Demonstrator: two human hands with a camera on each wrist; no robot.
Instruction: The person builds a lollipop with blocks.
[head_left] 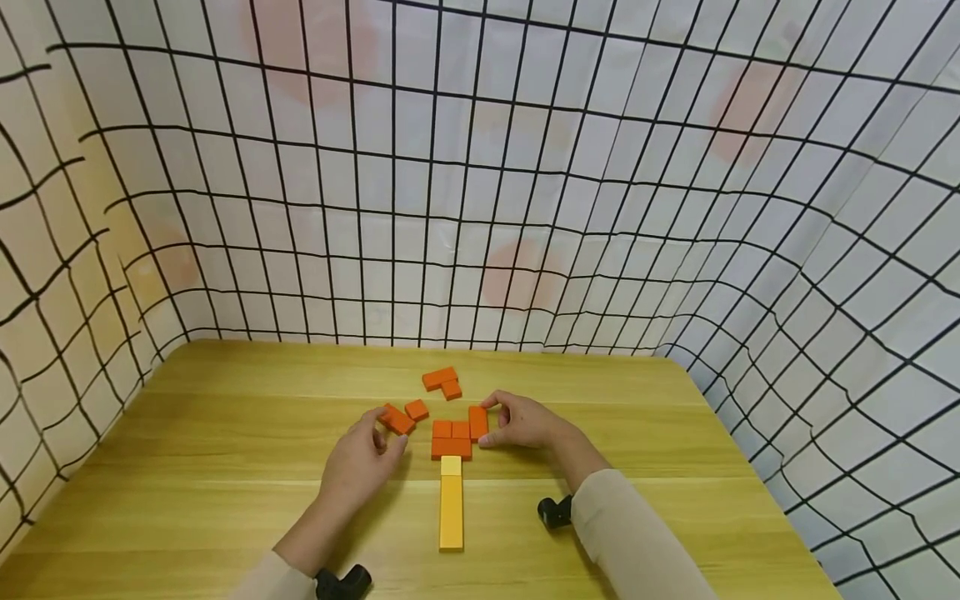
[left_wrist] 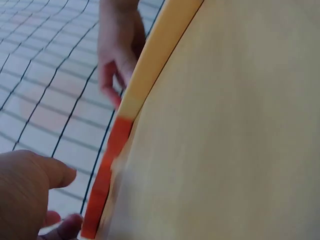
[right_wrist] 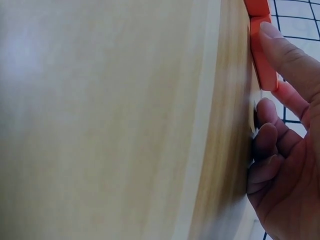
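Observation:
In the head view my right hand [head_left: 525, 421] pinches an upright-lying orange block [head_left: 478, 423], thumb at its near end and index finger at its far end. That block stands against the right side of several joined orange blocks [head_left: 452, 448]. A yellow strip of blocks [head_left: 451, 512] runs from them toward me. My left hand [head_left: 356, 467] is at another orange block [head_left: 397, 419], index finger at its far-left end. In the left wrist view the left thumb [left_wrist: 62, 175] stands apart from the orange pieces. The right wrist view shows the right thumb [right_wrist: 290, 55] on orange.
A small orange block [head_left: 417, 409] lies beside the left hand's block. Farther back are two more orange blocks [head_left: 439, 378] touching each other. The wooden table [head_left: 637, 467] ends at a black grid net [head_left: 450, 192] over pale cloth.

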